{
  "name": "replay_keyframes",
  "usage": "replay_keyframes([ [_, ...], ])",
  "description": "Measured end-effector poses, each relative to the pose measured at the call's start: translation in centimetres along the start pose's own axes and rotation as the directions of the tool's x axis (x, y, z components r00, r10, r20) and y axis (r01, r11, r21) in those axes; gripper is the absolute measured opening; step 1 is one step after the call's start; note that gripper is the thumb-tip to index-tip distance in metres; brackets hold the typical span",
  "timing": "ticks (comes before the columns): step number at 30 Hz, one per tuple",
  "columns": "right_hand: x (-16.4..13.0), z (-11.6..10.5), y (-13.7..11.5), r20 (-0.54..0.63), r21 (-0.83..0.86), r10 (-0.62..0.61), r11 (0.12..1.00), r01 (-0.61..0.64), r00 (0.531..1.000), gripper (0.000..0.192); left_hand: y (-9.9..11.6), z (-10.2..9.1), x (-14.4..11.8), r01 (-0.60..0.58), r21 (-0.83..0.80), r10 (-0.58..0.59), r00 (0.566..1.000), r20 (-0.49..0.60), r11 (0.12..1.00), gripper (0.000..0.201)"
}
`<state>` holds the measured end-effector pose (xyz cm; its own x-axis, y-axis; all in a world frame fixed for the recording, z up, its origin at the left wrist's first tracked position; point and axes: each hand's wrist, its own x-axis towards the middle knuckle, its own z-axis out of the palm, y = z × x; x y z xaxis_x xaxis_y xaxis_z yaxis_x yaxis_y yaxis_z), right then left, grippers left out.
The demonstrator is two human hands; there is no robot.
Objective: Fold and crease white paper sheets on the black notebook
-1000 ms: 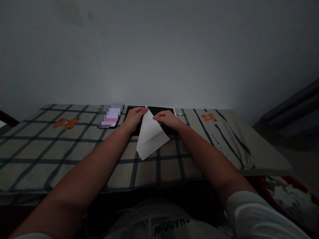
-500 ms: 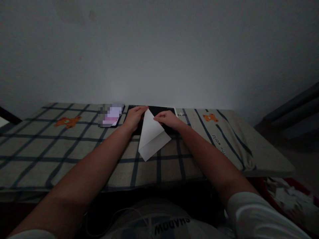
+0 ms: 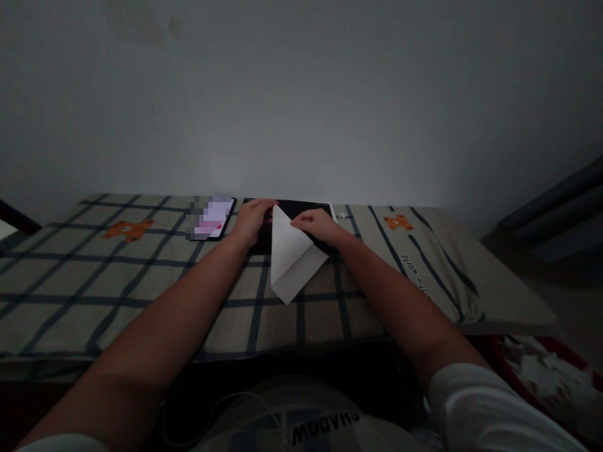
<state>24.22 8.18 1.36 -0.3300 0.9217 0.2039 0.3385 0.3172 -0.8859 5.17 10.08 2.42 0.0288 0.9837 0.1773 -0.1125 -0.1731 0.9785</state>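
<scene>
Since the earlier frames the folded sheet of white paper [image 3: 292, 257] has swung a little to the right, its near corner now pointing further right across the checked cloth [image 3: 141, 282], while both hands have barely shifted. The left hand [image 3: 252, 221] lies with fingers closed over the paper's far tip, pressing it down; the right hand [image 3: 316, 225] pinches the paper's right edge just beside it. The paper lies on the counter, its far end over a black notebook [image 3: 306, 207], its near corner on the cloth. It looks light, thin and limp, easily creased or torn, so edges and corners are probably the best places to hold it. A phone [image 3: 211, 218] lies just left of the left hand.
</scene>
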Motion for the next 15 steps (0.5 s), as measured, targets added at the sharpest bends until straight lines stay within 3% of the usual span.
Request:
replay_keyframes([
  [4,0.0,-0.1,0.0,-0.02,-0.022,0.001,1.0,-0.001,1.0,0.027,0.3,0.1,-0.2,0.013,0.039,-0.012,1.0,-0.021,0.999,0.02],
  [10,-0.1,-0.3,-0.7,-0.134,-0.036,0.043,0.998,-0.048,0.99,0.024,0.2,-0.2,-0.3,0.111,0.126,-0.13,0.979,0.156,0.986,0.038],
  [15,-0.1,-0.6,-1.0,-0.155,-0.004,0.069,0.997,-0.071,0.985,0.024,0.3,-0.4,-0.3,0.09,0.21,-0.13,0.974,0.186,0.974,0.033],
])
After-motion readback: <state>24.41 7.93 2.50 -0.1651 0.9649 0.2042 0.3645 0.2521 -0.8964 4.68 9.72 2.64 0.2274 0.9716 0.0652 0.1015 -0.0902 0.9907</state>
